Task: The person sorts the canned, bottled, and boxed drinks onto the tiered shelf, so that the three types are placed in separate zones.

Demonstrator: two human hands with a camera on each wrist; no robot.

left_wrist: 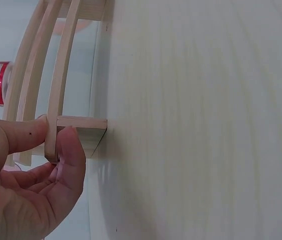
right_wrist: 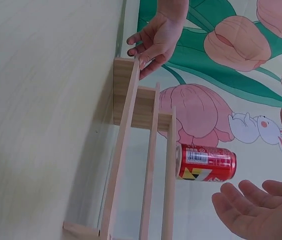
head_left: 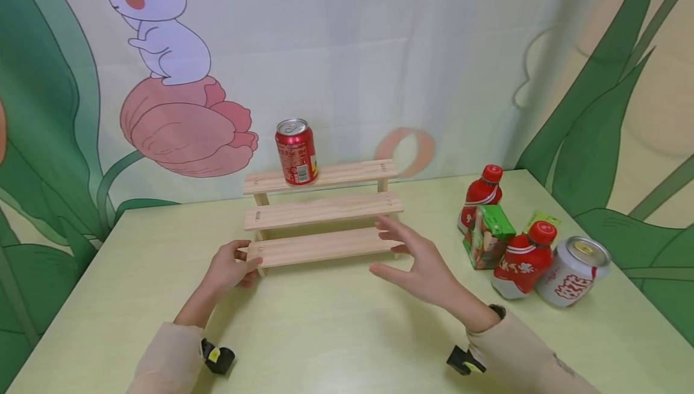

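Observation:
A three-tier wooden shelf (head_left: 325,246) stands on the table near the back curtain. On its top tier, toward the left, a red drink can (head_left: 296,152) stands upright. My left hand (head_left: 232,266) pinches the left end of the lowest board; in the left wrist view the thumb (left_wrist: 28,137) lies on top and a finger curls beneath. At the shelf's right end, my right hand (head_left: 414,258) is held in the air with fingers spread and nothing in it. The right wrist view shows this hand (right_wrist: 266,212) apart from the boards.
To the right stand a red-capped bottle (head_left: 481,195), a green drink carton (head_left: 488,236), another red-capped bottle (head_left: 525,261) and a white can (head_left: 573,270), close together. A printed curtain (head_left: 347,68) hangs behind the pale table (head_left: 325,334).

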